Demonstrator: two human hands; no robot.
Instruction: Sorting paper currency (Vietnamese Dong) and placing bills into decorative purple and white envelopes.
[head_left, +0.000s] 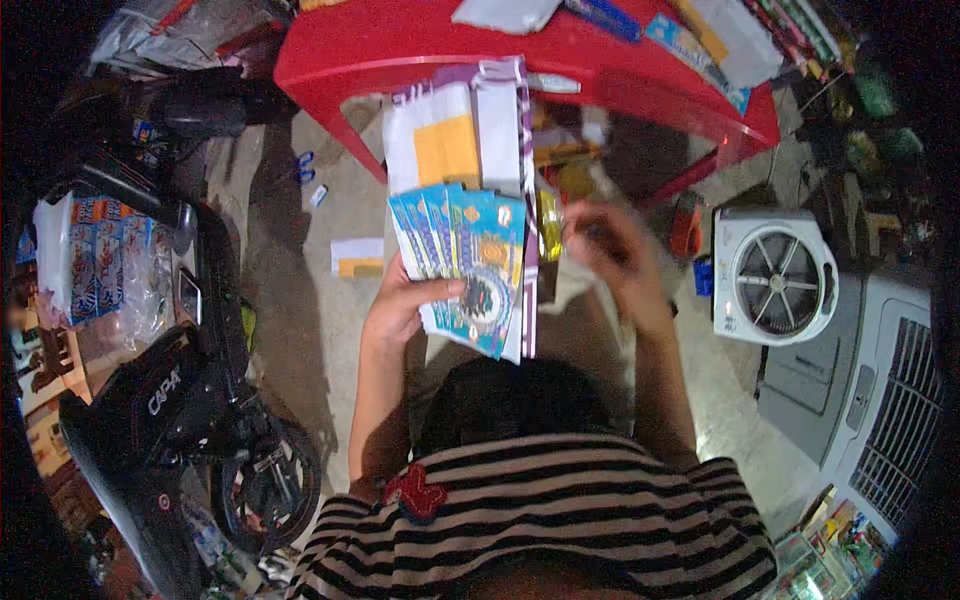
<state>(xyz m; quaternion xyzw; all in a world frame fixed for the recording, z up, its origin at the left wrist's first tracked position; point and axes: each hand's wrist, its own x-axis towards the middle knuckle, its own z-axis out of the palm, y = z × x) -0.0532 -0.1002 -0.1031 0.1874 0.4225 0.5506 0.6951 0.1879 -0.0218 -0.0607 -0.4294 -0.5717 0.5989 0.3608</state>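
My left hand (409, 300) grips a fan of several blue printed packets (465, 255), its thumb lying across their lower part. Behind the packets, and partly hidden by them, is a white sheet with a purple patterned edge (529, 187) and a yellow-orange patch (448, 152). My right hand (604, 236) is blurred and stands off to the right of the packets, fingers bent; whether it holds anything is unclear. A shiny yellow packet (550, 225) shows between the sheet and my right hand.
A red plastic table (420, 34) with papers and a blue packet stands ahead. A black motorbike (187, 390) loaded with packets is at the left. On the right are a white box fan (776, 277) and a large grey appliance (885, 375). A white-and-yellow paper (358, 257) lies on the floor.
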